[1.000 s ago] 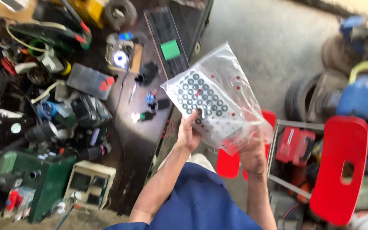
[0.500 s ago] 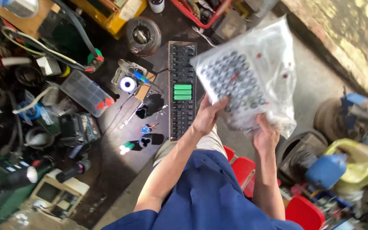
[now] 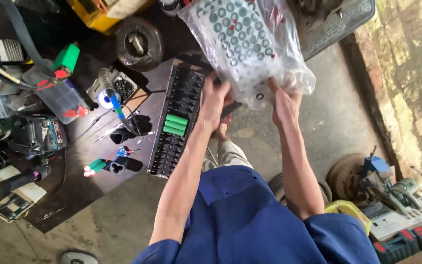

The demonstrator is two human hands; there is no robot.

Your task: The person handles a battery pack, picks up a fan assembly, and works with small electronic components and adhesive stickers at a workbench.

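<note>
Both my hands hold up a clear plastic bag (image 3: 262, 54) in front of me. Inside it lies a pale flat holder plate full of round holes (image 3: 235, 39), with a few small red bits. My left hand (image 3: 214, 100) grips the bag's lower left edge. My right hand (image 3: 284, 100) pinches its lower right edge. Below the bag, a long black battery tray (image 3: 177, 122) rests on the dark mat, with three green cylindrical cells (image 3: 175, 124) set in its middle.
On the dark mat (image 3: 74, 190) lie a soldering iron with a blue grip (image 3: 113, 100), a solder spool (image 3: 106, 99), a clear parts box (image 3: 57, 95), a round black wheel (image 3: 139, 44) and meters at left. Power tools (image 3: 391, 195) sit at lower right on the concrete floor.
The view has swung so the bag now sits higher and further right in the frame. Both hands keep their hold on it, raised further from my body.
</note>
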